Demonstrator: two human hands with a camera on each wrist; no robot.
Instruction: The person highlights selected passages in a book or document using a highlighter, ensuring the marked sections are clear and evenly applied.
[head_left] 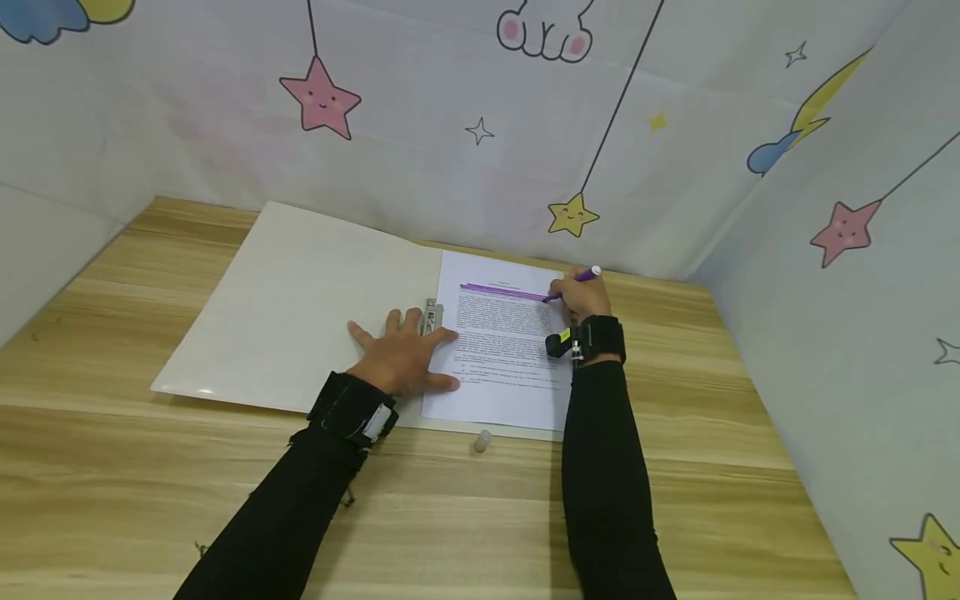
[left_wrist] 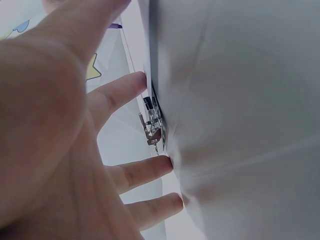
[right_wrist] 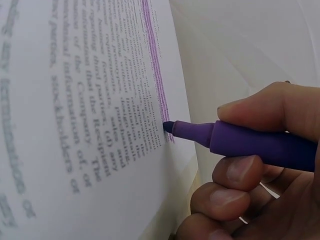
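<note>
My right hand (head_left: pixel 586 295) grips a purple highlighter (right_wrist: pixel 265 145) between thumb and fingers, its dark tip at the right end of a text line. Purple strokes (head_left: pixel 501 290) run across the top lines of the printed sheet (head_left: pixel 495 408). The sheet lies on the right side of an opened white folder (head_left: pixel 300 283). With fingers spread, my left hand (head_left: pixel 397 358) rests over the folder's middle, thumb and index fingertip on the sheet's left edge. A metal clip (head_left: pixel 431 317) shows beside its fingers, and again as a clip (left_wrist: pixel 151 122) in the left wrist view.
A small pale cap (head_left: pixel 482 441) lies on the wooden table (head_left: pixel 450 525) just in front of the folder. White wall cloth (head_left: pixel 420 167) with printed stars stands behind the table, and another such wall (head_left: pixel 825 350) rises on the right.
</note>
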